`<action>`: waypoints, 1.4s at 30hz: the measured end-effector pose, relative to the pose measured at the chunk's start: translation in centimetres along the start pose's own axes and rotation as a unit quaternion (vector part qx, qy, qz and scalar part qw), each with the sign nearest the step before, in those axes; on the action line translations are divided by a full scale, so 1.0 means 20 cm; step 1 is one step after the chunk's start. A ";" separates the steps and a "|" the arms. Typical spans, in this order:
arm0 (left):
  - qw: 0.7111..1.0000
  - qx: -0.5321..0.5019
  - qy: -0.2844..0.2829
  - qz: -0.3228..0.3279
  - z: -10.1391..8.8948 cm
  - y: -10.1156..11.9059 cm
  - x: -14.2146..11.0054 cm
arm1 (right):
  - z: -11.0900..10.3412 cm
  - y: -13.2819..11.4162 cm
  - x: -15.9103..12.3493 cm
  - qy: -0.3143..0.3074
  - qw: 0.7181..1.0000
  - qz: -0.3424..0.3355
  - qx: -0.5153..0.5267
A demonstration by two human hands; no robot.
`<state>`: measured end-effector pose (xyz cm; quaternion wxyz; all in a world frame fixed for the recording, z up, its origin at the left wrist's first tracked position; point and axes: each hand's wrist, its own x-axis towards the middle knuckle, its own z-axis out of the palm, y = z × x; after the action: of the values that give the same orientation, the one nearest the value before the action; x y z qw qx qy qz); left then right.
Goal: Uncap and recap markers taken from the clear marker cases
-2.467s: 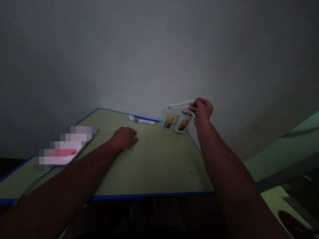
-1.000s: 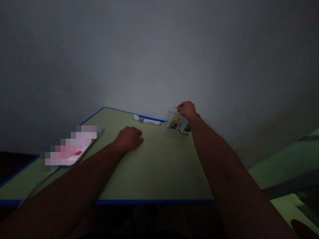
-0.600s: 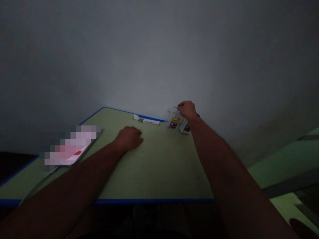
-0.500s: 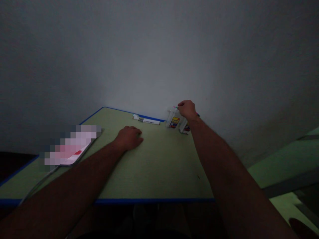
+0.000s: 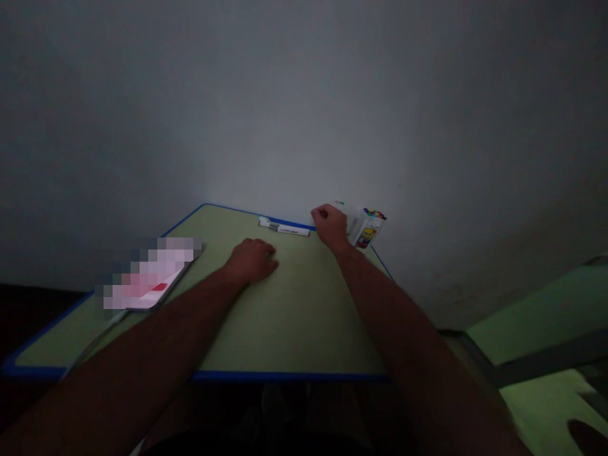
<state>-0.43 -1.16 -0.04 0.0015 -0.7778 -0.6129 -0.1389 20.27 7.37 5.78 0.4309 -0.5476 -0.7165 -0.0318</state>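
Observation:
My left hand [image 5: 251, 261] lies on the green tabletop [image 5: 285, 316], fingers loosely bent and apart, holding nothing. Near the far edge, my right hand [image 5: 330, 226] is closed with its fingertips together; what it may hold cannot be made out. Just left of it lies a white marker [image 5: 293, 230], beside another white-and-dark pen-like item [image 5: 267, 223]. To its right stands a clear case of colourful pens [image 5: 369, 229] with a yellow and red label. A second clear case [image 5: 352, 220], with pink and green tips at its top, is mostly hidden behind the right hand.
A tablet-like device [image 5: 164, 294] with a blurred screen lies at the left, its cable [image 5: 102, 332] running to the front edge. The table has a blue rim [image 5: 285, 376] and stands against a grey wall [image 5: 304, 114]. Greenish furniture [image 5: 536, 342] is at the lower right.
My right hand has moved left and slightly down from the top of the pen cases, uncovering the right-hand case. My left hand remains on the table. The view has shifted slightly.

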 end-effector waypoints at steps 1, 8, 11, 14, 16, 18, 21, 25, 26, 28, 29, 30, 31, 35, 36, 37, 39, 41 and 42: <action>1.000 -0.001 0.001 -0.002 0.00 0.00 0.00 | 0.04 0.00 -0.04 -0.030 0.999 0.001 -0.010; 1.000 0.006 0.007 -0.011 0.00 0.00 0.00 | 0.23 0.03 -0.16 -0.157 0.982 -0.022 -0.101; 1.000 0.005 0.004 -0.013 0.00 0.00 0.00 | 0.27 0.04 -0.16 -0.195 0.973 -0.032 -0.119; 1.000 -0.003 0.008 -0.013 0.00 0.00 0.00 | 0.30 0.04 -0.16 -0.227 0.964 -0.044 -0.132; 1.000 -0.010 0.009 -0.016 -0.01 0.01 0.00 | 0.31 0.04 -0.15 -0.238 0.960 -0.042 -0.139; 1.000 -0.014 0.006 -0.019 -0.02 0.01 0.00 | 0.31 0.04 -0.15 -0.242 0.959 -0.045 -0.139; 1.000 -0.013 0.001 -0.022 -0.02 0.02 -0.01 | 0.30 0.04 -0.16 -0.227 0.962 -0.059 -0.136; 0.999 -0.021 0.009 -0.024 -0.02 0.01 -0.01 | 0.27 0.03 -0.18 -0.213 0.965 -0.057 -0.144; 0.999 -0.024 0.010 -0.025 -0.02 0.01 -0.01 | 0.27 0.03 -0.18 -0.216 0.963 -0.057 -0.149; 0.999 -0.030 0.012 -0.032 -0.02 0.01 0.00 | 0.26 0.02 -0.18 -0.226 0.958 -0.064 -0.164; 0.999 -0.031 0.013 -0.037 -0.02 0.01 0.00 | 0.26 0.02 -0.18 -0.233 0.955 -0.069 -0.172; 0.999 -0.032 0.012 -0.040 -0.02 0.01 0.00 | 0.26 0.01 -0.18 -0.239 0.951 -0.074 -0.180; 0.998 -0.034 0.009 -0.042 -0.02 0.01 0.00 | 0.26 0.01 -0.18 -0.245 0.948 -0.077 -0.187; 0.998 -0.040 0.004 -0.042 -0.03 0.01 0.00 | 0.23 -0.02 -0.18 -0.250 0.946 -0.069 -0.195; 0.998 -0.040 0.006 -0.042 -0.03 0.01 0.00 | 0.22 -0.02 -0.17 -0.246 0.950 -0.056 -0.182; 0.998 -0.040 0.009 -0.041 -0.02 0.01 0.00 | 0.21 -0.03 -0.17 -0.241 0.956 -0.038 -0.161; 0.998 -0.038 0.013 -0.039 -0.02 0.01 0.00 | 0.17 -0.04 -0.17 -0.238 0.967 0.012 -0.087; 0.999 -0.036 0.015 -0.034 -0.02 0.01 0.00 | 0.13 -0.04 -0.19 -0.248 0.965 0.081 0.022; 0.999 -0.034 0.015 -0.030 -0.02 0.01 0.00 | 0.10 -0.04 -0.20 -0.253 0.955 0.124 0.088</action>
<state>-0.34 -1.28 0.27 -0.0200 -0.7563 -0.6309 -0.1719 18.64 5.09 2.28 0.2825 -0.5824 -0.7283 0.2247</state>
